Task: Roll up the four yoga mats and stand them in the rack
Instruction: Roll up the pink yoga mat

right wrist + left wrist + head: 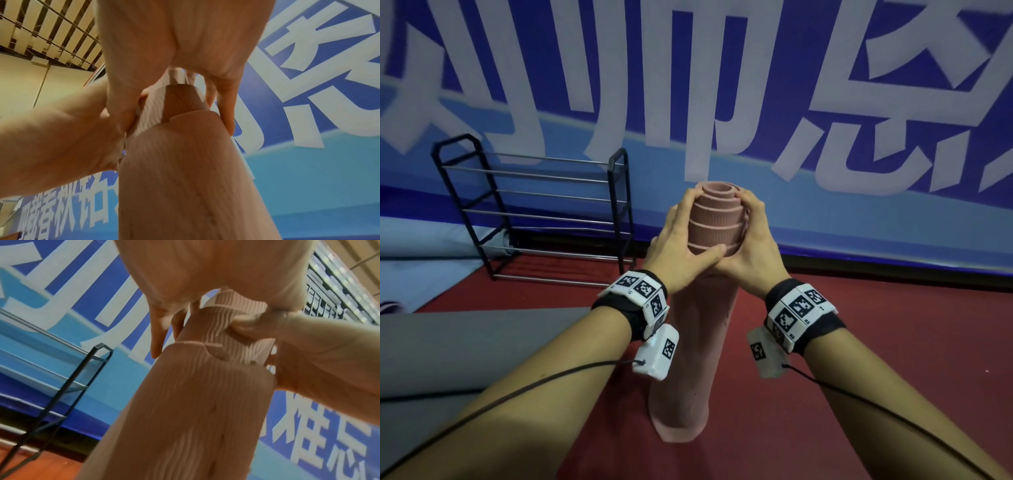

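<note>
**Inspector:** Item under review: pink yoga mat (697, 346), rolled and standing on end on the red floor (876, 359). Its top has telescoped, the inner layers stepping up past the outer wrap. How do you rate its handling?

**Assistant:** Judged soft and light. The ribbed foam dents under the thumb in the left wrist view, so it gives rather than resists. The ribbing should offer grip, so slipping out of the hands looks unlikely. The layers, however, can slide against each other lengthwise (the stepped cone is the evidence).

**Inspector:** Where to take hold?

**Assistant:** On the outer wrap, just below the fingertips, with the loose edge pinned under a palm. Pressing down on the raised core should level it first.

**Inspector:** Hands, left to right.

**Assistant:** Left hand (681, 240): fingers curled round the left side of the stepped top, thumb lying across the front of the lowest step. Right hand (751, 240): fingers wrapped round the right side, clamped on the same cone, its heel meeting the left thumb. Both forearms reach forward, wrists raised.

**Inspector:** Destination?

**Assistant:** Black rack (534, 209), beyond the left hand's knuckles and well apart from the mat. No mat is seen standing in it.
</note>
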